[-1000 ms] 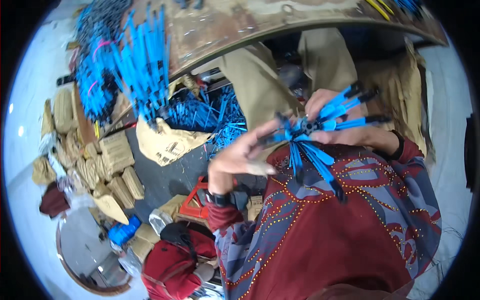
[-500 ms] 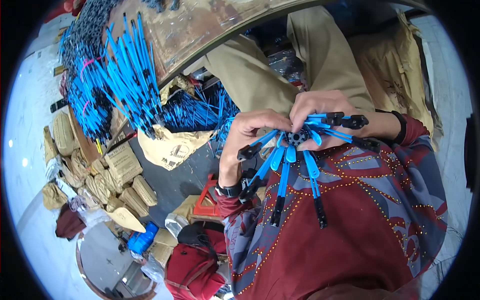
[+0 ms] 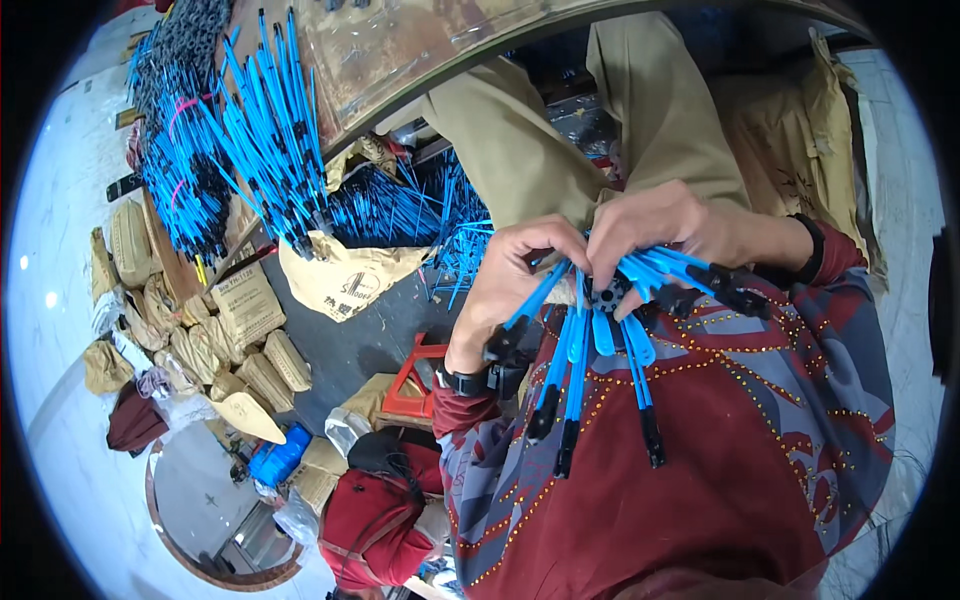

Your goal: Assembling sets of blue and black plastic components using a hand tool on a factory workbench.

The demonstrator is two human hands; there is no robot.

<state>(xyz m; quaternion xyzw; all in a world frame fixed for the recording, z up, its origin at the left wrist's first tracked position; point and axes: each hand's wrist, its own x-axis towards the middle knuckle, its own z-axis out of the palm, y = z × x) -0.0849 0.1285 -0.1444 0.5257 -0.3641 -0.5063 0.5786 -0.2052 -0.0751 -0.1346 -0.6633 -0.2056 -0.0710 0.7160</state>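
Blue plastic rods with black end caps (image 3: 580,360) fan out from a small black round hub (image 3: 608,296) that sits between both hands, just above the person's lap. The left hand (image 3: 515,275) has its grip closed on one rod, thumb and fingers pinching it near the hub; the right hand (image 3: 680,225) is closed over the hub and the rods spreading to the right, whose black tips reach toward the black wristband (image 3: 812,250). Several rods hang loose down over the dark red patterned garment (image 3: 700,460). These look poorly seated, and I judge that a tug from the left pinch or a slackened right grip could pull them out of the hub and drop them to the floor. Beyond the knees in tan trousers (image 3: 520,160), an open tan paper sack (image 3: 345,280) lies on the dark floor with more blue rods spilling from it in a loose heap (image 3: 400,205). On the worn brown worktop (image 3: 400,50) lie bundled blue rods (image 3: 250,150), some tied with pink bands. Further left, folded brown paper packets (image 3: 190,320) are stacked; what is inside them cannot be seen. A red bag (image 3: 375,515) lies nearer the lower edge.
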